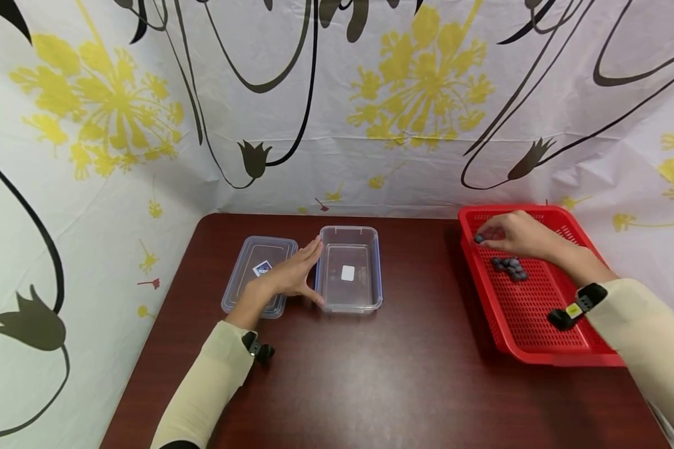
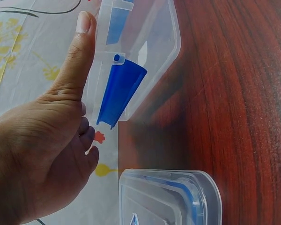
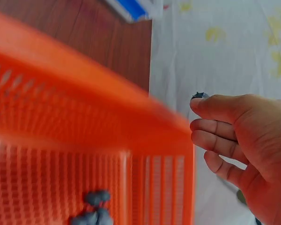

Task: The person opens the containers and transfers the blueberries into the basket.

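Note:
My right hand (image 1: 519, 234) pinches a blueberry (image 1: 478, 238) between thumb and fingertips, over the left rim of a red basket (image 1: 533, 318). In the right wrist view the blueberry (image 3: 199, 95) shows its small crown. Several more blueberries (image 1: 510, 268) lie clustered on the basket floor. My left hand (image 1: 293, 272), fingers stretched, rests against the left side of a clear plastic container (image 1: 348, 293) that bears a white label inside. The left wrist view shows the thumb (image 2: 79, 51) along the container's rim, beside its hinged blue clip (image 2: 122, 91).
A clear lid (image 1: 247, 262) with a small blue-and-white sticker lies on the dark wooden table (image 1: 404, 368), left of the container and partly behind the left hand. Patterned white cloth (image 1: 337, 112) hangs behind the table.

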A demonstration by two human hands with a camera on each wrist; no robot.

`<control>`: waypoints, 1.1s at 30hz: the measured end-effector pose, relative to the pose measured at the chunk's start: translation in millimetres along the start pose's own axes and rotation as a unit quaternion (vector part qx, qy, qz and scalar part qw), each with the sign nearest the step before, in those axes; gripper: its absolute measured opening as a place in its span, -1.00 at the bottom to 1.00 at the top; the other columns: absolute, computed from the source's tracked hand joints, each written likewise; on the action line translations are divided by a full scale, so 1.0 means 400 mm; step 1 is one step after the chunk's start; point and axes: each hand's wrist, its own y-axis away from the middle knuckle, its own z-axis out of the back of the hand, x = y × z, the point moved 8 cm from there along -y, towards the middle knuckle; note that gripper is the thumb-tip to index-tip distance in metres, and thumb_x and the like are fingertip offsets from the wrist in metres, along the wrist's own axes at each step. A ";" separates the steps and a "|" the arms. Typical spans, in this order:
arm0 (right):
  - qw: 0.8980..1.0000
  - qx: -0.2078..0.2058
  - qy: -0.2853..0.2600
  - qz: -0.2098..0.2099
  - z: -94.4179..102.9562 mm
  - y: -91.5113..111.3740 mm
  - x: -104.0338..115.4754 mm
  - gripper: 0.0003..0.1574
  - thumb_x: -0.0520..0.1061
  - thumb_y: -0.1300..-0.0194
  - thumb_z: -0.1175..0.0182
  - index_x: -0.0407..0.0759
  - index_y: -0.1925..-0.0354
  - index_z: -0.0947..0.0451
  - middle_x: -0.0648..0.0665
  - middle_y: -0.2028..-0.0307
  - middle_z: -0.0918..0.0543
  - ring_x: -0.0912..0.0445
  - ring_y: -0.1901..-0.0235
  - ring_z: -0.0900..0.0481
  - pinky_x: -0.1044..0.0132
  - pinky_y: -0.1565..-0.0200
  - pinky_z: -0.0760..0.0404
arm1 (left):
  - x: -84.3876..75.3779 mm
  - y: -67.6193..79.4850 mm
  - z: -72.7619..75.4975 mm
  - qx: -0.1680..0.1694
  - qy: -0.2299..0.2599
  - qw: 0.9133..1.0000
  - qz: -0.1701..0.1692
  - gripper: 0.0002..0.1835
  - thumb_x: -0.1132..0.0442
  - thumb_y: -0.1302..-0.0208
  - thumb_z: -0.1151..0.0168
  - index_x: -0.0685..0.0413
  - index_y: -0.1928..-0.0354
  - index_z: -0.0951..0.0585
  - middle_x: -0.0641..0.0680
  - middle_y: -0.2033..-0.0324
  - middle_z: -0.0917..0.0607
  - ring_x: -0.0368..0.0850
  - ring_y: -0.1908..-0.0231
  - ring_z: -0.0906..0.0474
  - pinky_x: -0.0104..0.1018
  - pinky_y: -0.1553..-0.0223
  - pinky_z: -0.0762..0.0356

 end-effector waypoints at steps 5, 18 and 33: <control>1.000 0.013 0.011 -0.020 -0.007 0.065 -0.076 -0.75 -0.36 -0.05 -0.59 -0.23 0.24 -0.81 0.02 0.38 -0.82 0.23 0.43 -0.73 0.27 0.39 -0.71 | 0.002 0.001 -0.002 -0.003 0.003 1.000 0.001 0.54 -0.22 -0.02 -0.67 0.25 -0.69 0.25 0.23 -0.70 0.33 0.18 -0.68 0.32 0.20 -0.61 0.13; 0.987 0.099 0.019 -0.122 -0.063 0.198 -0.241 -0.83 -0.31 -0.05 -0.55 -0.18 0.32 -0.82 0.06 0.46 -0.79 0.33 0.48 -0.67 0.31 0.42 -0.62 | 0.000 0.000 -0.002 -0.004 0.008 1.000 0.003 0.54 -0.23 -0.01 -0.66 0.22 -0.70 0.25 0.20 -0.70 0.33 0.17 -0.68 0.32 0.21 -0.61 0.12; 0.971 0.158 -0.015 -0.180 -0.142 0.255 -0.308 -0.82 -0.24 -0.09 -0.56 -0.25 0.28 -0.81 -0.06 0.40 -0.83 0.13 0.40 -0.77 0.22 0.34 -0.70 | 0.000 0.001 -0.001 -0.004 0.018 1.000 -0.001 0.53 -0.20 -0.03 -0.67 0.23 -0.69 0.26 0.20 -0.70 0.34 0.16 -0.68 0.33 0.20 -0.61 0.11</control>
